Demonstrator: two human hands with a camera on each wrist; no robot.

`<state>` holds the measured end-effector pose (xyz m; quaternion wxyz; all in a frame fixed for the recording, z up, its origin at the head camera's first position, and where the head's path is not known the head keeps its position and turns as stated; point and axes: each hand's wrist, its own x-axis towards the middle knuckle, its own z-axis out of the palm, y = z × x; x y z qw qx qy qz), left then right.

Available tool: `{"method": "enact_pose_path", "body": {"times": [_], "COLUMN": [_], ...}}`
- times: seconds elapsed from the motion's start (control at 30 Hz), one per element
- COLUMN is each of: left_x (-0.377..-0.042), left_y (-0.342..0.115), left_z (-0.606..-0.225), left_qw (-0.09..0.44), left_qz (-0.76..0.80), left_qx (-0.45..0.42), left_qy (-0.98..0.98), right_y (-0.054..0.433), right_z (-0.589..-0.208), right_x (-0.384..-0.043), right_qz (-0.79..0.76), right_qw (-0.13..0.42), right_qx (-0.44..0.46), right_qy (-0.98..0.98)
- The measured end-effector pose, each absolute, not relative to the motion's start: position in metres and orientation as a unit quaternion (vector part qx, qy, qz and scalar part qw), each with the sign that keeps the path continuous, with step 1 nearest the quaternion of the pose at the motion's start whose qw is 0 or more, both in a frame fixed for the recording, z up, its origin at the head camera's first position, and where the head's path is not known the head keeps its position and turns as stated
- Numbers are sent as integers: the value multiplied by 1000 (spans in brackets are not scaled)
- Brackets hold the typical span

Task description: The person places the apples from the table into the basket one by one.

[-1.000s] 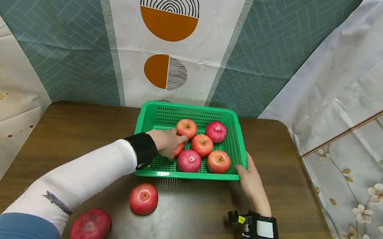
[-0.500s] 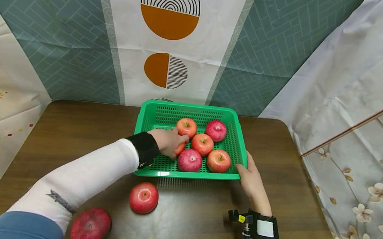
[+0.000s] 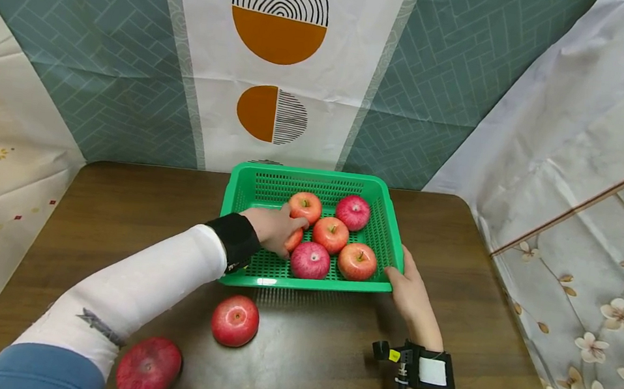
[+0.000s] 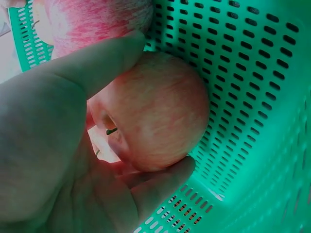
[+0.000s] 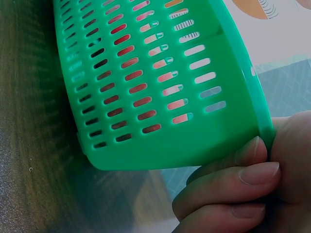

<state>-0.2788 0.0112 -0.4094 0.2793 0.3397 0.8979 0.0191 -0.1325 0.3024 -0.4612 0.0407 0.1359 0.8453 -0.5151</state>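
Inside the green plastic basket (image 3: 231, 269), my left hand (image 3: 274, 229) grips an apple (image 4: 160, 111), thumb on one side and fingers curled round the other. In the head view that apple is mostly hidden under the hand. Around it in the basket lie several more apples, among them a dark pink apple (image 3: 310, 261) at the front and an orange-red apple (image 3: 305, 207) behind the hand. My right hand (image 3: 410, 289) holds the basket's front right corner, and in the right wrist view its fingers (image 5: 228, 187) curl over the rim.
On the brown wooden table (image 3: 493, 350), in front of the basket, sits a red apple (image 3: 235, 320). Nearer the front left lies a larger dark red apple (image 3: 149, 368). A patterned cloth (image 3: 275, 111) hangs behind the table, and a floral cloth (image 3: 598, 311) hangs at the right.
Hardly anything differs. The whole scene shifts by a few pixels; the left hand keeps its grip on the apple and the right hand stays on the basket.
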Motion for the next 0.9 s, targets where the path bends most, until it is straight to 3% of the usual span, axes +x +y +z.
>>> {"method": "enact_pose_path", "body": {"times": [0.37,0.9], "left_x": [-281,-283], "left_y": [7,4], "left_z": [-406,-408], "left_qw": [297,279], "left_qz": [5,43], "left_qx": [343,342], "left_qy": [891,896], "right_y": [303,302], "right_z": [-461,-462], "right_x": [-132,-133], "right_qz": [-520,-515], "right_qw": [47,47], "right_qx": [135,143], "right_qy": [842,844]}}
